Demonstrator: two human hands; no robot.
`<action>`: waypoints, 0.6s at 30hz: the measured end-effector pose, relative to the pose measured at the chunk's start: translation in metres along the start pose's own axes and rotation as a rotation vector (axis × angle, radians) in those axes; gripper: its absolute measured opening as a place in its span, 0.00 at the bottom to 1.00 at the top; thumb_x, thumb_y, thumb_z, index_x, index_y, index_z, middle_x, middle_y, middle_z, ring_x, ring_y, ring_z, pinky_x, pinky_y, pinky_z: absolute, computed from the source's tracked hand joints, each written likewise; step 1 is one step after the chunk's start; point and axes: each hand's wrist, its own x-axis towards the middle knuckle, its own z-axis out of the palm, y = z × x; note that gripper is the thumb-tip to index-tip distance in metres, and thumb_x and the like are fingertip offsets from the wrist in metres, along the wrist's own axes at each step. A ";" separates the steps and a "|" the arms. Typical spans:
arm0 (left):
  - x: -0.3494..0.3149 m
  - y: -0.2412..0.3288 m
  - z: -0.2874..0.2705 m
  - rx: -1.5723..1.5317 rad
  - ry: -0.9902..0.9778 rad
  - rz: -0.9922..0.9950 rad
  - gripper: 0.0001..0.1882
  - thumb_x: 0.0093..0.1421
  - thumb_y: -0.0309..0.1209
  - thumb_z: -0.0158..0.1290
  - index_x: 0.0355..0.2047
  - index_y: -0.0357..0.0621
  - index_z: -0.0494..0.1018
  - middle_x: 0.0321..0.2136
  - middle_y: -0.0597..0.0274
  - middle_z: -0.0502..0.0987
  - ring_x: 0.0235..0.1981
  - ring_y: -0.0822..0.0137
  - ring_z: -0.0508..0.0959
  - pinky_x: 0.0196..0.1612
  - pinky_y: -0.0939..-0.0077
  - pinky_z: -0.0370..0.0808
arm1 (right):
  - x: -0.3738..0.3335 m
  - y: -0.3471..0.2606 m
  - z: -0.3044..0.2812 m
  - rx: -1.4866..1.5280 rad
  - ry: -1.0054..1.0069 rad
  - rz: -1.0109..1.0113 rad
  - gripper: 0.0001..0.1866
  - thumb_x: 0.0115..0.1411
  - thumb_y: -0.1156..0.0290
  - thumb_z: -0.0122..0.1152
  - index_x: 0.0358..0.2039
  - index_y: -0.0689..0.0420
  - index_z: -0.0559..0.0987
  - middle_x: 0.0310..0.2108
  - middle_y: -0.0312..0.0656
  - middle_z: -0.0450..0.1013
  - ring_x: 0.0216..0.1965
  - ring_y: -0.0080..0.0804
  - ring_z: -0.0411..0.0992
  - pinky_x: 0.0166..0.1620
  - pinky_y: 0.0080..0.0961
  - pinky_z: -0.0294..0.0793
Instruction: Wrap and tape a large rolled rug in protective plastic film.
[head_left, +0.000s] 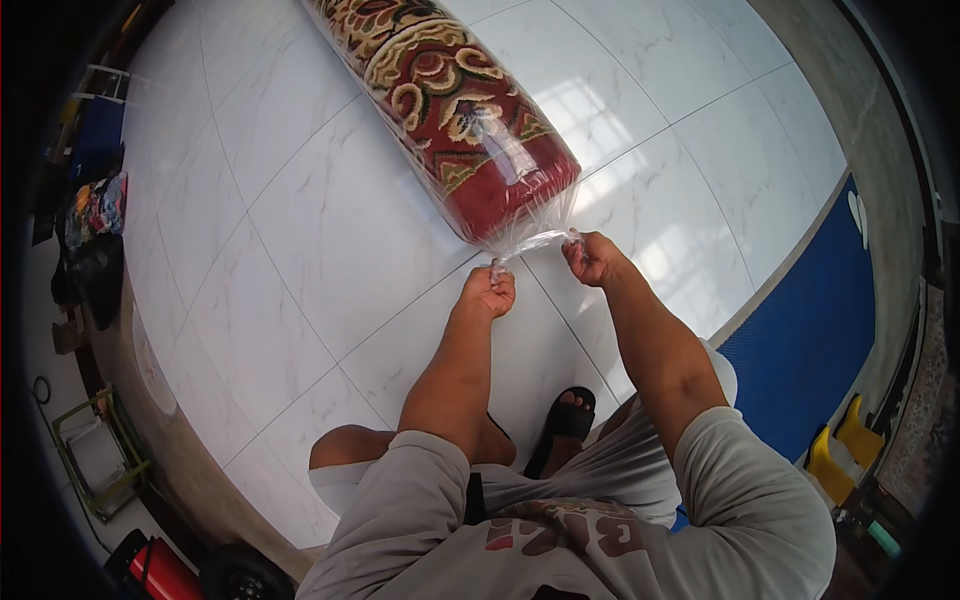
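A rolled carpet, red with gold, cream and dark floral patterns, lies on the tiled floor and runs away to the upper left. Clear plastic wrap covers it, its loose end gathered and stretched in a twisted band just past the near end of the roll. My left hand is closed on the left corner of that plastic. On the other side, my right hand pinches the right corner. Both hands stay a little apart from the carpet itself.
White marbled tiles surround the roll. A blue mat lies at the right, with a yellow plastic object near its lower end. Along the left edge are a dark bag, a green-framed item and a red cylinder. My sandalled foot is below my hands.
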 end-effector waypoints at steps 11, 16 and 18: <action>-0.015 -0.022 0.022 0.553 0.370 0.608 0.10 0.62 0.23 0.40 0.32 0.53 0.69 0.24 0.67 0.69 0.17 0.74 0.65 0.16 0.84 0.59 | -0.026 0.011 0.022 -1.130 0.106 -0.992 0.14 0.65 0.60 0.57 0.29 0.56 0.71 0.19 0.32 0.65 0.19 0.20 0.63 0.24 0.20 0.64; -0.036 -0.037 0.040 0.656 0.197 0.611 0.08 0.57 0.33 0.54 0.34 0.47 0.69 0.24 0.67 0.68 0.18 0.74 0.65 0.16 0.83 0.57 | -0.073 0.003 0.025 -1.702 0.131 -1.199 0.23 0.63 0.51 0.57 0.32 0.62 0.75 0.31 0.44 0.73 0.33 0.34 0.72 0.39 0.32 0.72; -0.037 -0.047 0.046 0.941 0.166 0.647 0.19 0.50 0.33 0.64 0.38 0.45 0.68 0.26 0.65 0.70 0.21 0.73 0.67 0.19 0.80 0.62 | -0.088 0.004 0.024 -1.849 0.067 -1.436 0.21 0.61 0.52 0.60 0.34 0.62 0.75 0.35 0.45 0.74 0.36 0.38 0.74 0.40 0.34 0.73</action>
